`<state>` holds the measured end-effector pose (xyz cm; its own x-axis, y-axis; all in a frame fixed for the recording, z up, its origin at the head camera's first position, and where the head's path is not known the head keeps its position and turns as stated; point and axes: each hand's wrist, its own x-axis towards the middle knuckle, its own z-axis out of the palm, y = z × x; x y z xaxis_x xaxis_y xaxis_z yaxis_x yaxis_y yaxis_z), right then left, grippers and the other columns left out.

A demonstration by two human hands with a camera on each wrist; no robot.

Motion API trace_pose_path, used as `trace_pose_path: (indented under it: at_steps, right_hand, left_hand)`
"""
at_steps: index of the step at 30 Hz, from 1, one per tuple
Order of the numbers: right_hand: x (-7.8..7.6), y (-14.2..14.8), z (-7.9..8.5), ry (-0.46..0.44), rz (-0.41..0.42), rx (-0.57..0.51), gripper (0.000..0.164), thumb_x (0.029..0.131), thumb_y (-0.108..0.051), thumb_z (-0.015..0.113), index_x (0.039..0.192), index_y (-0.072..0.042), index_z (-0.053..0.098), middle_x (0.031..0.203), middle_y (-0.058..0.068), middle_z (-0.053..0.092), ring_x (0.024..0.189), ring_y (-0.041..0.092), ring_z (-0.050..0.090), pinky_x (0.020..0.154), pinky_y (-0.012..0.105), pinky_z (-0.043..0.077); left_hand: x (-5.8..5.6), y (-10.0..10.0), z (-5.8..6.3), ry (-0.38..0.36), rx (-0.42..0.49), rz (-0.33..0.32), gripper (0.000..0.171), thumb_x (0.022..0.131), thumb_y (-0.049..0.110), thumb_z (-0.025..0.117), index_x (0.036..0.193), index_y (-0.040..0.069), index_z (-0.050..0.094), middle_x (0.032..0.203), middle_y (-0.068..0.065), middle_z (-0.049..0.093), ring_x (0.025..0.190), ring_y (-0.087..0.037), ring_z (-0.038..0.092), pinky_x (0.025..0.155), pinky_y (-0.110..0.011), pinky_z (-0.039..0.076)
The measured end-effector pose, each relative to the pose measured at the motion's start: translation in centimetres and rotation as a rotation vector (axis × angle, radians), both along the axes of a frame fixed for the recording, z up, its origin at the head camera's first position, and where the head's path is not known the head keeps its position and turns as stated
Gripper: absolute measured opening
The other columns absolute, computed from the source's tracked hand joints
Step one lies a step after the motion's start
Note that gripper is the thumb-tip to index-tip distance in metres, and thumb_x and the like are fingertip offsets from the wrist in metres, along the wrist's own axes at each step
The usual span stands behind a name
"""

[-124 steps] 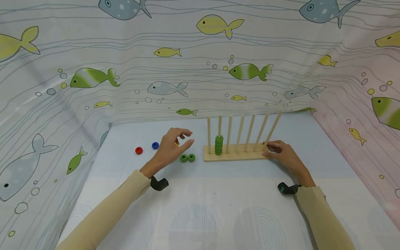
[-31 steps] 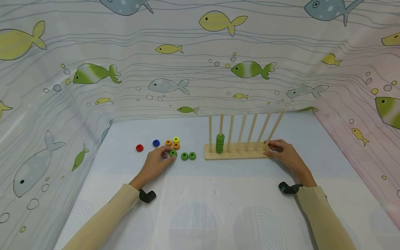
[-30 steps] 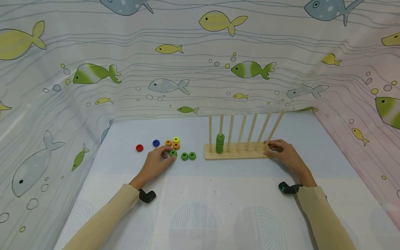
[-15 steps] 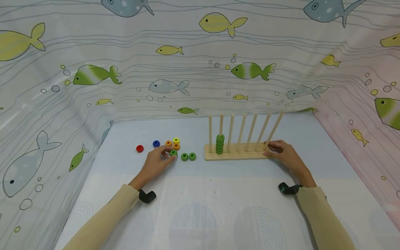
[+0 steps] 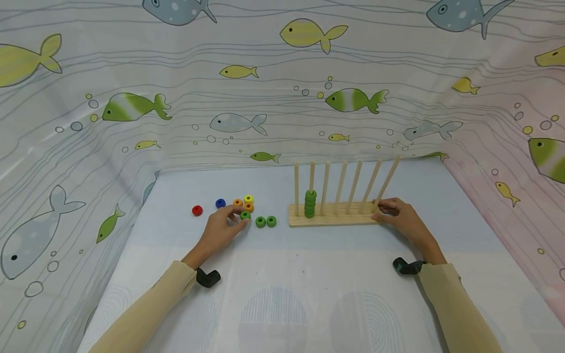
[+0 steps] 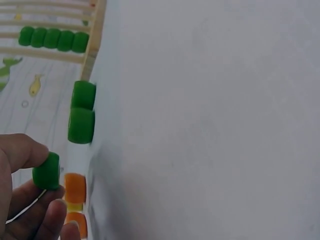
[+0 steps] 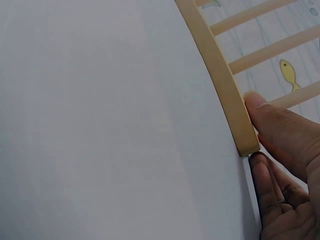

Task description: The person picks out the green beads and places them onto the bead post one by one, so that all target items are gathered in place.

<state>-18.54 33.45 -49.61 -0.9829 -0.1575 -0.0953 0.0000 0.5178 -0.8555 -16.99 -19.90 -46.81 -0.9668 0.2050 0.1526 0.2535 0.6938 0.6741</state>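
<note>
My left hand (image 5: 219,231) pinches a green bead (image 6: 46,171) between thumb and fingers, just off the orange beads. Two more green beads (image 5: 266,221) lie side by side to its right. A wooden peg rack (image 5: 335,221) stands farther right, with a stack of several green beads (image 5: 310,204) on its second peg from the left; the other pegs are bare. My right hand (image 5: 403,220) grips the right end of the rack's base. In the right wrist view the thumb (image 7: 280,120) lies on top of the base and the fingers are at its end.
Behind the left hand sit two orange beads (image 5: 249,207), a yellow bead (image 5: 249,198) and a blue bead (image 5: 220,203). A red bead (image 5: 197,210) lies at the far left of the pale tabletop (image 5: 291,279). A fish-patterned sheet (image 5: 273,98) encloses the back and sides.
Since the oldest frame my left hand has moved left and down from beside the rack and taken hold of a green bead. Over the last second both hands stay nearly still.
</note>
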Motion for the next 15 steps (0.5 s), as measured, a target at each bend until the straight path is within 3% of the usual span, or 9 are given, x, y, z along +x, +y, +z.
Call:
trace_pose_path:
  at_steps: [7, 11, 14, 15]
  right_hand:
    - [-0.15, 0.11, -0.34, 0.004, -0.003, 0.003, 0.068, 0.092, -0.042, 0.077, 0.145, -0.004, 0.057, 0.138, 0.015, 0.052, 0.133, 0.034, 0.051, 0.091, 0.010, 0.042]
    - [0.01, 0.04, -0.17, 0.007, -0.003, 0.008, 0.069, 0.092, -0.042, 0.077, 0.145, -0.003, 0.056, 0.139, 0.016, 0.052, 0.133, 0.036, 0.051, 0.106, 0.032, 0.044]
    - [0.14, 0.06, -0.08, 0.006, 0.000, 0.008, 0.069, 0.093, -0.042, 0.077, 0.146, -0.003, 0.055, 0.141, 0.017, 0.052, 0.135, 0.038, 0.050, 0.111, 0.055, 0.039]
    - [0.15, 0.09, -0.11, 0.005, 0.001, 0.006, 0.070, 0.093, -0.042, 0.077, 0.146, -0.003, 0.055, 0.141, 0.017, 0.051, 0.136, 0.038, 0.050, 0.111, 0.057, 0.038]
  left_hand:
    - [-0.07, 0.16, 0.14, 0.032, 0.025, -0.010, 0.037, 0.093, 0.022, 0.079, 0.126, 0.007, 0.069, 0.114, -0.006, 0.072, 0.089, -0.025, 0.061, 0.064, -0.029, 0.046]
    - [-0.15, 0.26, 0.20, 0.046, 0.027, -0.016, 0.038, 0.093, 0.022, 0.079, 0.125, 0.006, 0.069, 0.115, -0.005, 0.072, 0.090, -0.023, 0.062, 0.066, -0.029, 0.048]
    - [-0.13, 0.41, 0.34, 0.038, 0.026, -0.010, 0.037, 0.093, 0.024, 0.078, 0.125, 0.007, 0.069, 0.115, -0.004, 0.072, 0.090, -0.020, 0.062, 0.067, -0.030, 0.049]
    - [-0.11, 0.46, 0.40, 0.036, 0.027, -0.009, 0.037, 0.093, 0.024, 0.078, 0.125, 0.007, 0.069, 0.115, -0.003, 0.072, 0.091, -0.019, 0.062, 0.068, -0.030, 0.050]
